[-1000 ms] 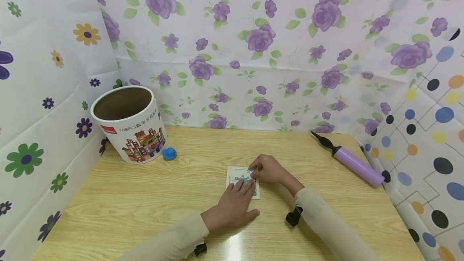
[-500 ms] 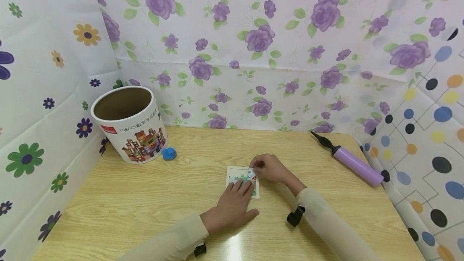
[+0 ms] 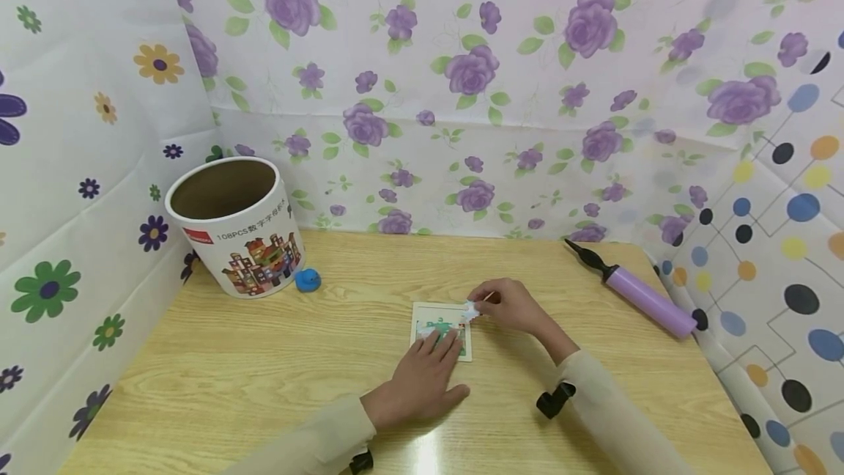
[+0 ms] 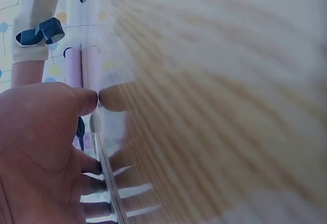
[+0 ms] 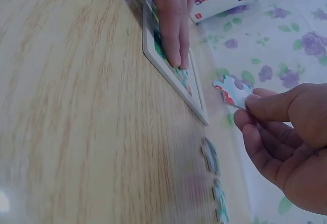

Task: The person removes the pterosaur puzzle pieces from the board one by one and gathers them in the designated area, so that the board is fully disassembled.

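A small framed jigsaw puzzle with a green and pale picture lies flat on the table. My left hand rests straight fingers on its lower part, covering some of the picture; the thumb sticks out to the right. In the right wrist view, my right hand pinches a puzzle piece of pale blue and red between thumb and forefinger. In the head view that piece overlaps the frame's upper right corner. Two loose puzzle pieces, one nearer the frame and one farther off, lie on the table beside the right hand.
A large white printed bucket stands at the back left of the wooden table. Beside its base sits a blue toy duck. A purple hand pump with a black nozzle lies at the right. Patterned cloths enclose the back and sides.
My right hand has lifted the puzzle piece from the frame's upper right area and drawn back slightly right. The left hand has stayed almost still on the puzzle.
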Tool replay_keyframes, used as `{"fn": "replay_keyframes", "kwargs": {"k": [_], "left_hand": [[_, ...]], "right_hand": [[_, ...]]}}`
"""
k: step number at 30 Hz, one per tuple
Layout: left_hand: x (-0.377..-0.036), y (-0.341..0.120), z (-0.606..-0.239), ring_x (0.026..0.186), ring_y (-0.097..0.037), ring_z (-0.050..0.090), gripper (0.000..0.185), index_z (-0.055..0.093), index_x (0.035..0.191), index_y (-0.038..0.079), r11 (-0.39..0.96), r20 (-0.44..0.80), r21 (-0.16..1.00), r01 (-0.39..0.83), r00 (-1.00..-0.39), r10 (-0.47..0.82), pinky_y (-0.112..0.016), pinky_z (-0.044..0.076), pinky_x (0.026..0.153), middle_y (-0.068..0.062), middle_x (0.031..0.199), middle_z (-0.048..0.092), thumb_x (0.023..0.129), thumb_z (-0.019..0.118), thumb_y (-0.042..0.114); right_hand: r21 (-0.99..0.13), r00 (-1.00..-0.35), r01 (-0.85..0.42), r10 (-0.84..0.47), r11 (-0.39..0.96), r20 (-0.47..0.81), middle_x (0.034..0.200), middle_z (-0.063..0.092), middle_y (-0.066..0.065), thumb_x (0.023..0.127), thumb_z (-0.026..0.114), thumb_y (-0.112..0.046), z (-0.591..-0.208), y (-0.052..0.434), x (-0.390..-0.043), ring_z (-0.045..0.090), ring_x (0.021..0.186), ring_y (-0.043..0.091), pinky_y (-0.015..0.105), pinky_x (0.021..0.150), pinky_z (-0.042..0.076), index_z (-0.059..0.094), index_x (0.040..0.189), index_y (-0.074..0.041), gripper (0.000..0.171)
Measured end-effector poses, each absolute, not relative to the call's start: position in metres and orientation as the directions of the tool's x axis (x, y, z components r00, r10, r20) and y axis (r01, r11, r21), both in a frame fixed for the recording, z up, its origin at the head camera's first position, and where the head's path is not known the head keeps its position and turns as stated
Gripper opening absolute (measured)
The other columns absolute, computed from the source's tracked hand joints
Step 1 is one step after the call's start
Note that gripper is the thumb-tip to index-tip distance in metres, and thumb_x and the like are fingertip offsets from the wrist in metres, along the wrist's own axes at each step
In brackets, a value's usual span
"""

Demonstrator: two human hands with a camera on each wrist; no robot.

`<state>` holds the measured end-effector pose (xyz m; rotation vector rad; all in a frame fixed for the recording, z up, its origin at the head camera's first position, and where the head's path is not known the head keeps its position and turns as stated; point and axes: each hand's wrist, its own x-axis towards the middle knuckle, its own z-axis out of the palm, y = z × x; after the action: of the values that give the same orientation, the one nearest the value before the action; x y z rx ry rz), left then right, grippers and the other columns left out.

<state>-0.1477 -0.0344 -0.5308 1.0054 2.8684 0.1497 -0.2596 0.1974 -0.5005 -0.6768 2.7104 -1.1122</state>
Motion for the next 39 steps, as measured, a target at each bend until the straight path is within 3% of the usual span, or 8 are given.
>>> {"fn": "replay_keyframes", "kwargs": {"k": [7, 17, 28, 39], "left_hand": [[-0.147, -0.035, -0.530, 0.154, -0.036, 0.024, 0.077, 0.030, 0.161, 0.007, 0.776, -0.070, 0.154, 0.612, -0.777, 0.626, -0.053, 0.029, 0.119, -0.013, 0.169, 0.023, 0.105, 0.038, 0.060], [-0.143, -0.035, -0.522, 0.151, -0.037, 0.030, 0.074, 0.035, 0.159, 0.005, 0.778, -0.060, 0.193, 0.597, -0.785, 0.617, -0.053, 0.031, 0.118, -0.017, 0.164, 0.033, 0.105, 0.043, 0.055], [-0.140, -0.038, -0.520, 0.153, -0.035, 0.027, 0.077, 0.030, 0.160, 0.004, 0.772, -0.073, 0.141, 0.620, -0.771, 0.632, -0.051, 0.031, 0.119, -0.016, 0.166, 0.029, 0.106, 0.038, 0.058], [-0.138, -0.039, -0.523, 0.152, -0.037, 0.029, 0.077, 0.032, 0.159, 0.000, 0.758, -0.044, 0.125, 0.641, -0.759, 0.649, -0.052, 0.033, 0.117, -0.019, 0.165, 0.030, 0.106, 0.042, 0.056]], "right_hand": [[-0.670, -0.906, -0.348, -0.419, 0.655, 0.061, 0.102, 0.075, 0.000, 0.097, 0.071, -0.011, -0.496, 0.219, -0.253, 0.067, 0.082, 0.010, 0.032, 0.071, 0.056, 0.080, 0.107, -0.017, 0.015], [-0.633, -0.923, -0.334, -0.378, 0.699, 0.070, 0.103, 0.075, 0.002, 0.097, 0.071, -0.011, -0.498, 0.255, -0.251, 0.068, 0.083, 0.012, 0.034, 0.072, 0.056, 0.081, 0.107, -0.017, 0.016], [-0.606, -0.948, -0.273, -0.317, 0.747, 0.036, 0.105, 0.075, 0.005, 0.098, 0.069, -0.010, -0.504, 0.290, -0.259, 0.069, 0.086, 0.018, 0.037, 0.073, 0.057, 0.081, 0.107, -0.015, 0.016], [-0.581, -0.938, -0.293, -0.346, 0.759, 0.021, 0.105, 0.076, 0.007, 0.097, 0.069, -0.011, -0.510, 0.306, -0.268, 0.069, 0.089, 0.020, 0.041, 0.077, 0.057, 0.081, 0.106, -0.014, 0.015]]}}
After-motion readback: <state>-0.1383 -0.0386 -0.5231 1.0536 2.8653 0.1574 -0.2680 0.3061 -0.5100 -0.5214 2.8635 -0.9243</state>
